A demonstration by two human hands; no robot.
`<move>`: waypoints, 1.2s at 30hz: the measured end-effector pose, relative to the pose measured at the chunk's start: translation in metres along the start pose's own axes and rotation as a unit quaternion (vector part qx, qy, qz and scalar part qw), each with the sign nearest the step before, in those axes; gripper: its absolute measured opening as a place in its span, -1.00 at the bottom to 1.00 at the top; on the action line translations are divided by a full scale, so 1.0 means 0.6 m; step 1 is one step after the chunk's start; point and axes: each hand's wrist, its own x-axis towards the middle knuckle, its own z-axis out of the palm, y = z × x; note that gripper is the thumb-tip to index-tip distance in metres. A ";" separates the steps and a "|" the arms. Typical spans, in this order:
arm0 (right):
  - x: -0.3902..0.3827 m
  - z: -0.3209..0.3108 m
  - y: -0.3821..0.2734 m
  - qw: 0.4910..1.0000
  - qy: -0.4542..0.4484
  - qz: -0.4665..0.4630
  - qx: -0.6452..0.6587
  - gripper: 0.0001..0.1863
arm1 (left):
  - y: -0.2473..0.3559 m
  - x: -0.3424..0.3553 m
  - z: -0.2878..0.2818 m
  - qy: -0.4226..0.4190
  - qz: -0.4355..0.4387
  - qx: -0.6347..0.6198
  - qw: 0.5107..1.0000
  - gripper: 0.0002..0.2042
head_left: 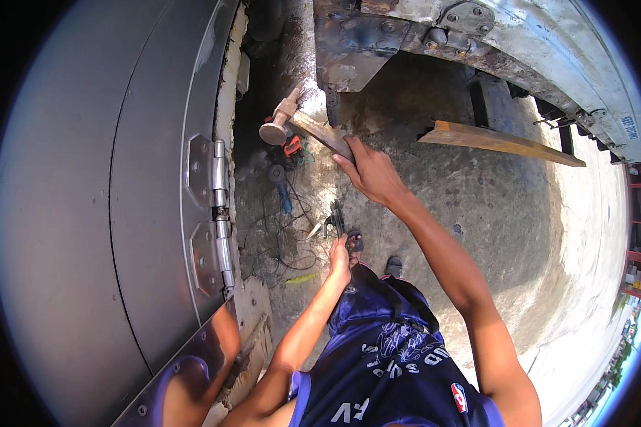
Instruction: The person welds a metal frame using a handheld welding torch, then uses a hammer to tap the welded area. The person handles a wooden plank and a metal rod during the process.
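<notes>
one hammer [322, 133] is in the right hand [372, 171], upper centre of the view, its head raised above the ground and tilted away to the person's left. the fingers of that hand are clamped on the handle near its end. the left hand [341, 262] is low by the shorts, fingers curled, next to one dark narrow thing [337, 217]; i cannot tell whether they grip it. two feet show, in dark sandals [394, 266], one close beside the left hand.

two hinges [220, 174] sit one above the other on the edge of one large grey panel [64, 185]. on the ground at the left are one grinder [280, 189] with a blue body, one red tool [292, 146], several loose dark cables and one yellow-green strip [301, 278]. one plank [502, 142] shows at the upper right.

white lettering runs across the dark blue jersey [320, 381], which also bears one small red, white and blue patch; blue capitals mark the pale panel [570, 57] at the upper right.

the hammer has a rust-brown metal head with a round, flat face and a worn wooden handle. the hinges are shiny metal, with cylindrical barrels and bolted plates. the grey panel is smooth, with one dark seam; the concrete floor [470, 220] is stained and rough. the plank is brown wood, long and straight-edged.
</notes>
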 end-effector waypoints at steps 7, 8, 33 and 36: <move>0.001 0.007 -0.013 0.998 0.012 0.030 0.047 -0.56 | 0.013 -0.018 0.007 0.002 -0.008 0.017 1.000 -0.78; 0.003 0.005 -0.017 0.998 0.024 0.027 0.045 -0.54 | 0.011 -0.013 0.006 -0.001 0.001 0.013 1.000 -0.78; 0.013 0.013 -0.003 0.997 0.021 0.068 0.022 -0.57 | -0.010 -0.008 0.007 0.004 -0.012 0.036 0.999 -0.79; -0.003 0.016 -0.017 0.999 0.031 0.029 0.008 -0.55 | -0.015 -0.002 -0.002 0.007 -0.012 0.035 0.999 -0.80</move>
